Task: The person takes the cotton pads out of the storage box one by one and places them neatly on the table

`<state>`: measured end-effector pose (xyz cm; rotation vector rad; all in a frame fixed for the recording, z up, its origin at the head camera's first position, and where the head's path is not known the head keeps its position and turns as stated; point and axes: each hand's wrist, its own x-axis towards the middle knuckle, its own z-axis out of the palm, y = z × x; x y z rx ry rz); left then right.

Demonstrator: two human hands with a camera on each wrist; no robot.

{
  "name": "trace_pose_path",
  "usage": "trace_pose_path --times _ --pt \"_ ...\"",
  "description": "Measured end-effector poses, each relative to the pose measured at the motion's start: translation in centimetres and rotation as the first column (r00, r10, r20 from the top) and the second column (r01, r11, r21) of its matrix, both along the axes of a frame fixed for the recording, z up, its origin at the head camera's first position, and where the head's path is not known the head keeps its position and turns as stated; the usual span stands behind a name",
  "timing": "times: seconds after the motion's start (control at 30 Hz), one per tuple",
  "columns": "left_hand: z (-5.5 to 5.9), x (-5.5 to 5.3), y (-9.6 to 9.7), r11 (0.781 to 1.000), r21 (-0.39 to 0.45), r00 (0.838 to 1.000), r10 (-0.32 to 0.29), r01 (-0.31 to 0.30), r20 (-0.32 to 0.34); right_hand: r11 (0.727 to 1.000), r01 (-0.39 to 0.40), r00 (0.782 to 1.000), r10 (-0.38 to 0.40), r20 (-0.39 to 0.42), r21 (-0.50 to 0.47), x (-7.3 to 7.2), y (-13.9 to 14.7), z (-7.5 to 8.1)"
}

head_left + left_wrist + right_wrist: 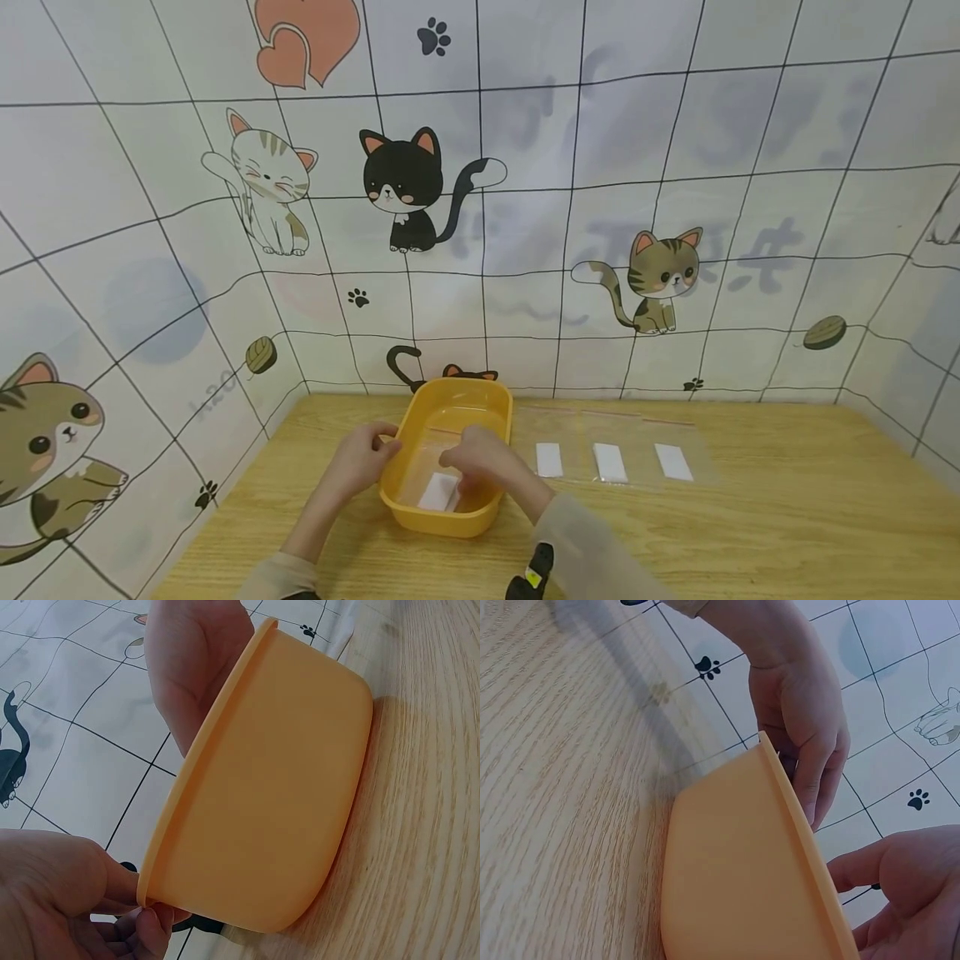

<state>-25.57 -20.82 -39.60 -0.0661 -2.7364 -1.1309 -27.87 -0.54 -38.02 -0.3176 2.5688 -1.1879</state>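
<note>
Yellow tub [442, 523], upright, long axis toward the cat-print wall [528, 229]

The tub [446, 522] is showing plain yellow-orange, and the small block [437, 492] inside it is showing white, like the three cards [610, 463] to the right. The table [795, 508] is displaying light brown wood grain. On the far side, the white wall cloth [525, 225] is carrying a black grid, black paw prints [428, 41], orange hearts [333, 25] and black, white and striped brown cats [403, 171]. The near sleeves [592, 554] are showing beige.
</note>
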Motion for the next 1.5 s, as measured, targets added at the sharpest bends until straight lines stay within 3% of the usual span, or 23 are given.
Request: trace_pose_path --times 0.13,0.33,0.63,1.2,1.5 --pt "0.0 0.0 0.0 1.000 0.002 1.000 0.001 -0.001 0.003 1.000 0.010 1.000 -0.010 0.014 -0.011 0.0 -0.2 -0.2" --pt "0.0 0.0 -0.1 1.000 0.000 1.000 0.002 -0.002 0.016 0.992 0.062 0.995 -0.054 0.081 -0.108 0.0 -0.6 -0.6" --pt "-0.1 -0.2 0.0 1.000 -0.004 1.000 -0.001 0.001 0.008 0.978 0.102 0.992 -0.087 0.088 -0.183 -0.4 -0.6 -1.3" --pt "-0.1 -0.2 0.0 1.000 0.002 1.000 -0.001 0.001 0.003 0.950 0.075 0.996 -0.084 -0.018 -0.302 0.0 -1.0 -2.1" --pt "0.0 -0.1 0.0 1.000 0.005 1.000 -0.002 0.002 0.009 0.937 0.063 0.998 -0.067 0.001 -0.344 0.1 -1.3 -2.2"
